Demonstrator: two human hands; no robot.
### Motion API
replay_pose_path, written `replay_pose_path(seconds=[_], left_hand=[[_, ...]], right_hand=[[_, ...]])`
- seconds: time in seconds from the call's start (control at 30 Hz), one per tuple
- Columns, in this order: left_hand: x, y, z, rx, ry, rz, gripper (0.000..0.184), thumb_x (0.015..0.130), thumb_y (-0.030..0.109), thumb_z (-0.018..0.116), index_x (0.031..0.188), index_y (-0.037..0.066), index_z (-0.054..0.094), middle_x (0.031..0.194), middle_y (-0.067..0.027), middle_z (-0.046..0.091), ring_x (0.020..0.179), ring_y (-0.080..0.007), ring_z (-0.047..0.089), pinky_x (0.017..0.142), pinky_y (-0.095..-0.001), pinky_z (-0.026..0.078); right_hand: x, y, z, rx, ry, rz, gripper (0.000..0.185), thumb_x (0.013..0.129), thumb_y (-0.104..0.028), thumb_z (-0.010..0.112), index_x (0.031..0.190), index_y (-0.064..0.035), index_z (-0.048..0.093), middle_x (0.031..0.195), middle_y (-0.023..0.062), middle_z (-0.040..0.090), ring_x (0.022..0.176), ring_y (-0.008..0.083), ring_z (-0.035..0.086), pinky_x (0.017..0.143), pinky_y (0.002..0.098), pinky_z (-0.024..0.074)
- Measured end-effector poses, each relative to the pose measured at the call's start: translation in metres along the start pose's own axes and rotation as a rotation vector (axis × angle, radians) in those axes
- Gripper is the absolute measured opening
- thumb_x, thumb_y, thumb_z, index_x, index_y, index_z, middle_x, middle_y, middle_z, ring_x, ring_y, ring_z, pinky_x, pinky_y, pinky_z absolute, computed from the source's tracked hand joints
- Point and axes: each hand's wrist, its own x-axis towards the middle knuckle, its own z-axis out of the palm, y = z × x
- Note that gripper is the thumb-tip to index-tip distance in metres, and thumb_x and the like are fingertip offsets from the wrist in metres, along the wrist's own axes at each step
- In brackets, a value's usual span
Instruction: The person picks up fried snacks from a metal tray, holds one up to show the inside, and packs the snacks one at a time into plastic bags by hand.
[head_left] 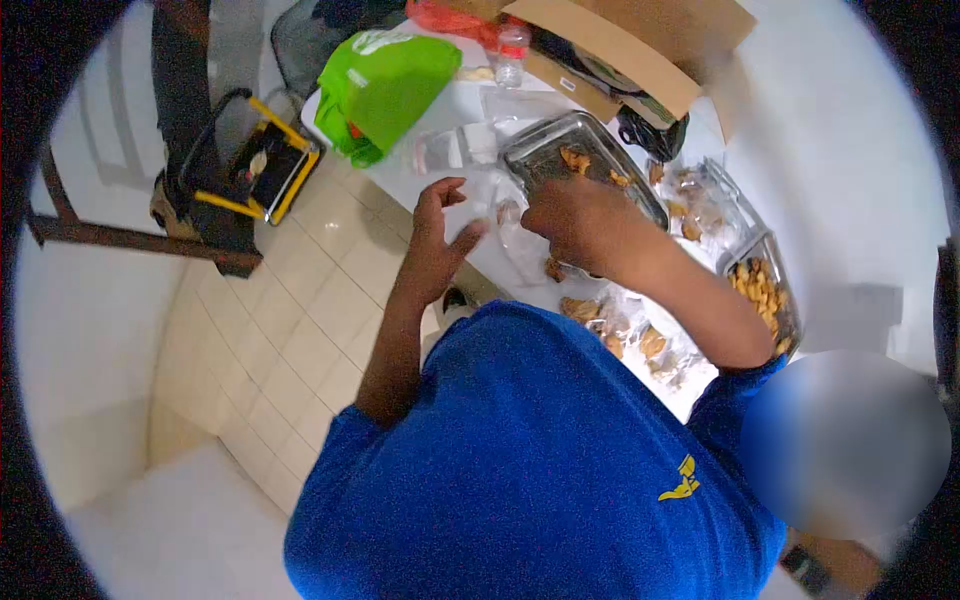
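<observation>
Lying partly behind right hand point(580, 228), apart from left hand point(432, 242): metal tray point(537, 165)

Grainy w/ fisheye warp, v. dark corners.

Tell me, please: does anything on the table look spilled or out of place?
Slightly untidy: brown food pieces lie among crumpled clear plastic, outside the metal trays. Whether they are spilled or bagged, I cannot tell. Nothing looks clearly damaged.
</observation>
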Motion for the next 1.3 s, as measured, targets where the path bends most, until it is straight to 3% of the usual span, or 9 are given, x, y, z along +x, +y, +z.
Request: replay_pose_path(seconds=[0.13,0.23,0.37,0.47,0.57,0.67,0.97,1.13,1.3], left_hand=[[0.003,0.035,-0.001,0.071,-0.262,-0.186,0.059,0.076,0.035,0.072,0.111,0.001,0.039,0.087,-0.0111,0.055,0.082,-0.0214,0.056,0.077,-0.0333,0.047],[0.003,0.006,0.007,0.032,-0.37,-0.141,0.058,0.076,0.033,0.072,0.112,0.002,0.039,0.088,-0.0121,0.057,0.082,-0.0208,0.057,0.076,-0.0341,0.047],[-0.002,0.009,0.025,-0.148,-0.284,-0.292,0.049,0.075,0.026,0.069,0.11,0.005,0.041,0.088,-0.0176,0.061,0.078,-0.0257,0.061,0.07,-0.0377,0.049],[0.004,-0.019,0.035,0.134,-0.132,-0.149,0.034,0.079,0.01,0.062,0.107,0.01,0.043,0.067,-0.0065,0.058,0.06,-0.0161,0.055,0.058,-0.0305,0.046],[-0.001,-0.011,0.024,0.241,-0.005,-0.172,0.032,0.076,0.009,0.061,0.104,0.01,0.045,0.064,-0.0085,0.059,0.058,-0.02,0.058,0.056,-0.0332,0.047],[-0.003,0.004,0.017,0.315,-0.053,-0.257,0.037,0.073,0.018,0.061,0.106,0.009,0.048,0.076,-0.017,0.064,0.074,-0.0357,0.063,0.071,-0.046,0.049],[-0.006,-0.015,0.021,0.58,-0.001,-0.219,0.032,0.073,0.02,0.059,0.103,0.014,0.05,0.07,-0.013,0.063,0.066,-0.0345,0.062,0.063,-0.0456,0.05],[-0.002,-0.012,0.021,0.572,-0.054,-0.273,0.034,0.073,0.02,0.056,0.106,0.012,0.051,0.074,-0.0181,0.063,0.073,-0.0367,0.062,0.068,-0.0495,0.048],[0.001,-0.006,0.022,0.572,-0.068,-0.254,0.034,0.075,0.02,0.057,0.107,0.011,0.05,0.074,-0.0183,0.063,0.074,-0.0371,0.062,0.069,-0.0484,0.048]], right_hand=[[0.007,-0.004,0.017,-0.041,-0.091,0.114,0.013,0.068,-0.006,0.059,0.08,-0.0025,0.058,0.084,0.0173,0.058,0.08,0.0359,0.06,0.067,0.043,0.0504],[0.006,0.003,0.026,0.023,-0.043,0.129,0.008,0.075,-0.01,0.054,0.076,-0.0029,0.056,0.08,0.0182,0.057,0.077,0.0368,0.06,0.065,0.0453,0.0496],[0.002,0.002,0.039,0.118,0.164,0.041,0.01,0.077,-0.012,0.054,0.072,-0.0032,0.055,0.077,0.019,0.057,0.074,0.0382,0.059,0.064,0.0464,0.0495],[-0.002,0.005,0.047,0.138,0.094,0.112,0.006,0.073,-0.009,0.056,0.074,-0.0031,0.057,0.079,0.0185,0.058,0.075,0.037,0.06,0.065,0.0452,0.0503],[-0.005,0.014,0.05,-0.057,-0.087,0.111,0.026,0.066,-0.006,0.063,0.092,-0.0027,0.062,0.091,0.0173,0.06,0.081,0.0362,0.06,0.071,0.0428,0.0483],[-0.006,0.013,0.053,-0.026,-0.052,0.106,0.028,0.065,-0.007,0.065,0.093,-0.0039,0.064,0.09,0.0169,0.061,0.082,0.0354,0.06,0.072,0.0423,0.0483],[-0.034,-0.013,0.01,0.404,0.256,0.203,0.024,0.066,-0.003,0.067,0.091,-0.0027,0.066,0.085,0.0119,0.064,0.076,0.0249,0.063,0.069,0.0318,0.0506],[-0.03,-0.024,0.012,0.457,0.711,0.188,0.019,0.062,0.004,0.069,0.081,0.0003,0.066,0.086,0.0088,0.066,0.078,0.019,0.064,0.071,0.0283,0.0501],[-0.01,-0.017,0.053,0.478,0.623,0.194,0.021,0.065,0.004,0.069,0.085,-0.002,0.067,0.087,0.0091,0.066,0.076,0.0191,0.065,0.068,0.0278,0.051]])
